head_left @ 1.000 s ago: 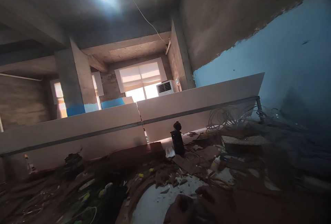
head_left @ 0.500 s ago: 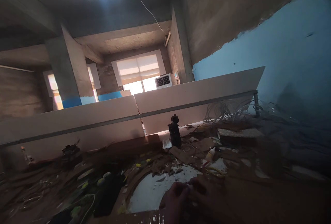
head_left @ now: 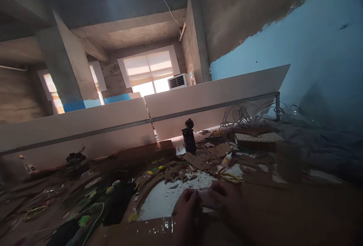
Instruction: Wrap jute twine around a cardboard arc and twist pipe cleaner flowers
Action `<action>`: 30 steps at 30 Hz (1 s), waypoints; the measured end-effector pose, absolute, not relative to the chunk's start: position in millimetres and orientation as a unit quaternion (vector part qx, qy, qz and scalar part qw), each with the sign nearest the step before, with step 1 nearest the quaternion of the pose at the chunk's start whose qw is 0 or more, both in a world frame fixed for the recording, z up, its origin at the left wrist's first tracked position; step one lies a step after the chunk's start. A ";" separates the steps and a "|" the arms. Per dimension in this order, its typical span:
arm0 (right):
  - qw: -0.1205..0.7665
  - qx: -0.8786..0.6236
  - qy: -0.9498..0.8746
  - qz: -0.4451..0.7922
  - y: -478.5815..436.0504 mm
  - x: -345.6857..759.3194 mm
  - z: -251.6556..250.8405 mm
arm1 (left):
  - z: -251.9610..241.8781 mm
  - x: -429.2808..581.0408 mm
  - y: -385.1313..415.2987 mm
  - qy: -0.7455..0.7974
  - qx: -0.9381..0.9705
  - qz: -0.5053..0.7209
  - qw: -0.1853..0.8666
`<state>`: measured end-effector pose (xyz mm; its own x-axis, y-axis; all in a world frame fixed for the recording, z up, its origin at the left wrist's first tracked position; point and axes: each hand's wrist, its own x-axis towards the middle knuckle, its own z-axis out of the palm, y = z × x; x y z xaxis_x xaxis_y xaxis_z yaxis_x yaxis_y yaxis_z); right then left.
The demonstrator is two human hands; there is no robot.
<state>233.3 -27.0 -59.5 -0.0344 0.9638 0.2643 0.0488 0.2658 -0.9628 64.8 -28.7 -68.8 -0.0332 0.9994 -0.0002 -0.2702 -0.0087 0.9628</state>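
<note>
My left hand (head_left: 185, 209) and my right hand (head_left: 227, 197) are close together at the lower middle, in dim light. Both have their fingers bent in a pinch around a small whitish piece (head_left: 204, 194); its kind is too dark and small to make out. Behind the hands lies a white surface (head_left: 157, 202) edged by cut brown cardboard. Just past my right hand are a red and yellow looped thing (head_left: 231, 178) and a white squeeze bottle (head_left: 226, 160) with a pointed tip.
A black bottle (head_left: 188, 140) with its lid up stands before the pale partition (head_left: 198, 96). Cardboard scraps (head_left: 171, 175) litter the table. Coiled clear tubing (head_left: 241, 114) is at back right. A dark round pot-like object (head_left: 76, 161) sits at left, and taped cardboard (head_left: 141, 232) in front.
The view has tilted down slightly, so the room sits higher in it. My hands have come a little further into view, and the whitish piece between them shows more clearly.
</note>
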 end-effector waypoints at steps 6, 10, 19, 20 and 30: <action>0.566 -0.435 -0.550 0.432 -31.4 236.8 -45.6 | -60.1 64.7 -37.7 0.463 0.403 0.581 0.535; 0.592 -0.435 -0.520 0.436 -26.0 242.2 -47.7 | -54.0 63.9 -46.3 0.477 0.377 0.603 0.517; 0.663 -0.442 -0.397 0.456 -15.5 254.9 -58.2 | -53.1 47.8 -28.0 0.474 0.336 0.630 0.515; 0.669 -0.439 -0.382 0.462 -14.8 255.3 -59.1 | -53.0 45.5 -26.9 0.471 0.331 0.638 0.512; 0.682 -0.428 -0.368 0.465 -13.9 257.9 -57.7 | -46.8 39.2 -31.0 0.450 0.313 0.684 0.482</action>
<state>257.9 -13.9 -57.7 0.2976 0.9489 0.1048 -0.3192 0.2024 -0.9258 39.2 -31.0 -46.8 -0.3401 0.9404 -0.0056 -0.3765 -0.1308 0.9171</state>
